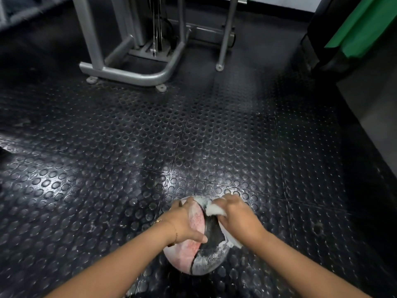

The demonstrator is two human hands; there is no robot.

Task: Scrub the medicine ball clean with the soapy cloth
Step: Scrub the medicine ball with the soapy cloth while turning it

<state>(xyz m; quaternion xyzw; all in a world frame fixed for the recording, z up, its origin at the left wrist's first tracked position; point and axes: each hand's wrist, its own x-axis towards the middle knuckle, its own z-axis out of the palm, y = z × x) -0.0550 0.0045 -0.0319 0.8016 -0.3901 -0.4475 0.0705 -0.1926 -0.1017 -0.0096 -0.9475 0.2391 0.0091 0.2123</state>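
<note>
Where the studded black floor [150, 147] runs nearest the camera, low and centre in the view, one ball [184, 254] rests on it between two bare forearms.

Item 1, ball: round, with pink and dark grey panels under a white, soapy film. The dark panel runs down its middle and the pink panel lies on its left side. It touches the floor.

Item 2, cloth [214, 208]: white and bunched, pressed to the upper right of the ball. A further fold shows below the right wrist, against the ball's right edge.

Item 3, left hand [182, 220]: laid over the ball's upper left, fingers curved round the far side and thumb stretched across the near face onto the dark panel, grasping the ball. A thin bracelet [175, 231] circles the wrist.

Item 4, right hand [236, 218]: fingers curled over the cloth, clutching it against the ball. The fingertips are hidden in the folds.

Item 5, floor: raised round studs, glossy with glare ahead of the ball, and pale smears around it.

Item 6, frame [133, 74]: grey metal tubing, well beyond the ball at upper centre, its curved base on small feet, with thin cables [158, 29] hanging inside it.

Item 7, green sheet [361, 24]: upper right corner, draped over a dark upright object whose nature cannot be told.
</note>
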